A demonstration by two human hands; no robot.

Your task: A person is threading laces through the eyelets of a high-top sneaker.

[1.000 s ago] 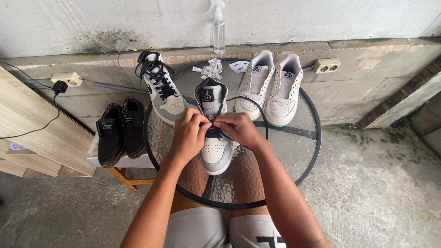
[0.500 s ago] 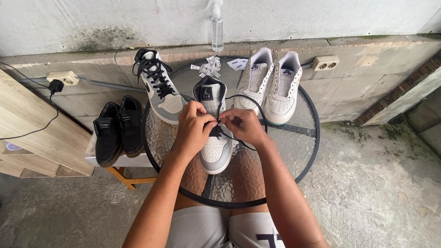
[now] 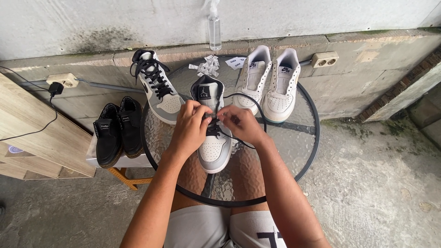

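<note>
A grey and white high-top sneaker (image 3: 214, 147) is set near the middle of a round glass table (image 3: 294, 147), toe toward the near edge, and it is worked on by both hands over its lace area. The black lace (image 3: 248, 98) is looped out to the right of the tongue. A slip is the likeliest trouble: the lace end could be pulled out of its eyelet if the loop is drawn too hard, and the shoe could be dragged across the smooth glass, since it is not pinned down.

The left hand (image 3: 189, 128) is curled, its fingertips pressed together on the lace at the upper eyelets. The right hand (image 3: 241, 125) is likewise closed, thumb and forefinger apparently pinching the lace, though the contact is partly hidden by the knuckles.

Its laced mate (image 3: 158, 89) lies to the far left, a white pair (image 3: 271, 82) to the far right, and black shoes (image 3: 117, 133) rest on a stool at the left.
</note>
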